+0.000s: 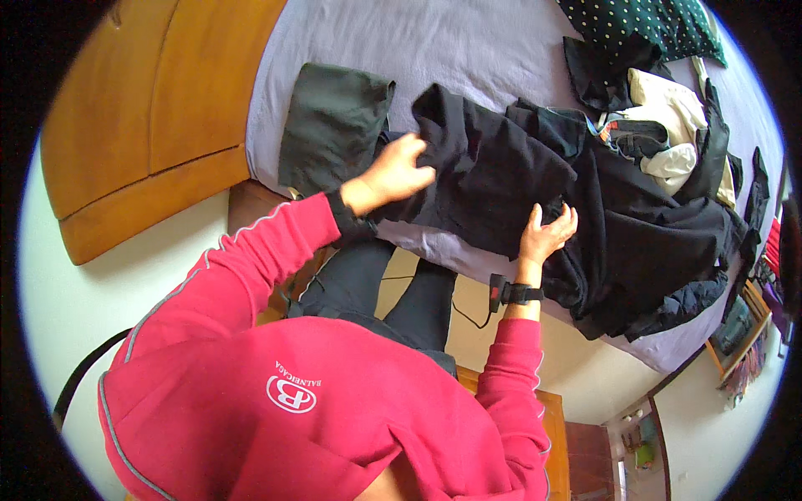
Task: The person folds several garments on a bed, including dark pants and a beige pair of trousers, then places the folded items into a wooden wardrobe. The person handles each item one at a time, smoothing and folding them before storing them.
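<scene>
Dark cloth, a black garment (495, 169), lies rumpled across the near side of the bed. Over its left part is my left hand (398, 172), thumb and fingers apart, nothing held. My right hand (548, 235) is palm up with spread fingers at the garment's right part; whether its fingertips touch the cloth I cannot tell. Beside my left hand rests a folded dark grey-green garment (335, 125). More black clothing (651, 244) is heaped to the right of my right hand.
The bed has a lavender sheet (476, 44). A wooden headboard (156, 106) stands at left. Cream clothing (670, 103) and a polka-dot dark green fabric (651, 25) lie at the upper right. A wooden stool or chair (554, 432) is behind me at the lower right.
</scene>
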The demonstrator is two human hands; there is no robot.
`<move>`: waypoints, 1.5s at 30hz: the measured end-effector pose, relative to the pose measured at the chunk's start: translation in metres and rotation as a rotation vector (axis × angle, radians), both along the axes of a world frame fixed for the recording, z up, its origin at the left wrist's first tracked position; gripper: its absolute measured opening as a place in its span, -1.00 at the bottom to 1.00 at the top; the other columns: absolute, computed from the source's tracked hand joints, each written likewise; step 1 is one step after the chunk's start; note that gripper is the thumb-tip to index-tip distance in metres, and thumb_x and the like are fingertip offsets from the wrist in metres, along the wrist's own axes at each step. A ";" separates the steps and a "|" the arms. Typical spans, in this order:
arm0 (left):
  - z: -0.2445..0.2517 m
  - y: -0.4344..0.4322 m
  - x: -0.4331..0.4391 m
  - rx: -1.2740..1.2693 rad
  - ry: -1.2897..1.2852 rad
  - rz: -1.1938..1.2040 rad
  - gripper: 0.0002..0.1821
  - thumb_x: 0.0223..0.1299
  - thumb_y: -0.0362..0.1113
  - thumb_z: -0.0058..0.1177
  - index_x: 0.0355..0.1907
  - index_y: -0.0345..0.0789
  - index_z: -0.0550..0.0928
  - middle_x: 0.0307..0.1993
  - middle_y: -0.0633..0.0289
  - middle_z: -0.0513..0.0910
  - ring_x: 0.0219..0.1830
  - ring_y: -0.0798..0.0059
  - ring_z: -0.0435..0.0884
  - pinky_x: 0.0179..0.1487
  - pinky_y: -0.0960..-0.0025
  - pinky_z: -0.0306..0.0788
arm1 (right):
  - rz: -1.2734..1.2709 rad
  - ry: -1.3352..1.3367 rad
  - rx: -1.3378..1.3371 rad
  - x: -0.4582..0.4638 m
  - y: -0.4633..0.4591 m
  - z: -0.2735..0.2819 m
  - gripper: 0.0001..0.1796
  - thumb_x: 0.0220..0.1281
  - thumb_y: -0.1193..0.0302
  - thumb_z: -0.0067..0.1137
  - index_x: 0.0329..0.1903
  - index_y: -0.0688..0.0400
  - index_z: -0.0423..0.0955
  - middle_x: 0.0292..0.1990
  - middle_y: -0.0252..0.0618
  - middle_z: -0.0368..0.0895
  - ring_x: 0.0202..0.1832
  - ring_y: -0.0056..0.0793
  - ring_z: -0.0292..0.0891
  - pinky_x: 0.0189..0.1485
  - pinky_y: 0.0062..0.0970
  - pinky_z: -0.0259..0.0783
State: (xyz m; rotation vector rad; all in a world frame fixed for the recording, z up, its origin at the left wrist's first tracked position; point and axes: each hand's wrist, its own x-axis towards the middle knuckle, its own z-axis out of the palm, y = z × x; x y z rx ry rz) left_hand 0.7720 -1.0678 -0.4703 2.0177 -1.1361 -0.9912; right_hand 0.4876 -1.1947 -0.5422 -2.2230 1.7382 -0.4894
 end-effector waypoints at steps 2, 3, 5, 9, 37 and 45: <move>0.016 -0.020 -0.043 0.001 -0.023 -0.093 -0.67 -0.10 -0.30 0.14 -0.28 -0.47 0.51 -0.21 -0.12 0.47 -0.14 -0.01 0.50 -0.08 0.19 0.43 | 0.068 -0.347 0.264 0.006 0.009 0.019 -0.46 0.18 0.23 0.22 0.12 0.23 0.33 0.11 -0.16 0.37 0.14 -0.27 0.30 0.17 -0.24 0.26; 0.022 -0.030 -0.066 -0.011 0.002 -0.137 -0.65 -0.09 -0.28 0.14 -0.27 -0.47 0.49 -0.17 -0.15 0.45 -0.12 -0.08 0.48 -0.07 0.15 0.43 | 0.039 -0.679 0.577 0.006 0.013 0.028 -0.52 0.27 0.21 0.14 0.13 0.22 0.34 0.07 -0.22 0.41 0.09 -0.38 0.35 0.15 -0.31 0.29; 0.027 -0.053 -0.114 -0.056 0.188 -0.138 -0.59 -0.05 -0.23 0.16 -0.21 -0.48 0.44 -0.05 -0.22 0.37 -0.08 -0.17 0.46 0.00 0.08 0.41 | -0.185 -1.025 1.032 -0.002 0.019 0.042 -0.53 0.41 0.10 -0.09 0.16 0.18 0.35 0.03 -0.32 0.45 0.00 -0.52 0.39 0.12 -0.43 0.30; 0.019 -0.070 -0.176 -0.057 0.380 -0.344 -0.46 -0.01 -0.20 0.21 -0.04 -0.47 0.39 0.24 -0.40 0.11 0.20 -0.29 0.29 0.27 0.10 0.27 | -0.216 -1.569 1.168 -0.033 0.007 0.046 -0.43 0.41 0.05 -0.17 0.28 0.18 0.21 0.19 -0.24 0.37 0.21 -0.36 0.28 0.25 -0.33 0.23; 0.077 0.108 0.025 0.366 0.884 -0.021 -0.35 0.01 -0.35 0.21 0.20 -0.43 0.34 0.12 0.17 0.49 0.14 0.47 0.40 0.25 0.33 0.27 | 0.546 -0.687 1.514 0.098 -0.029 0.128 -0.54 -0.19 0.53 0.36 -0.11 0.27 0.48 -0.22 -0.36 0.59 -0.20 -0.56 0.47 -0.04 -0.55 0.37; 0.014 0.194 0.190 0.254 0.456 0.501 -0.30 0.06 -0.37 0.17 0.27 -0.41 0.23 0.18 0.07 0.41 0.22 0.28 0.36 0.32 0.31 0.19 | 0.698 -0.495 0.749 0.303 0.040 0.024 -0.56 -0.06 0.43 0.32 -0.06 0.24 0.43 -0.11 -0.11 0.55 -0.07 -0.25 0.49 0.02 -0.38 0.39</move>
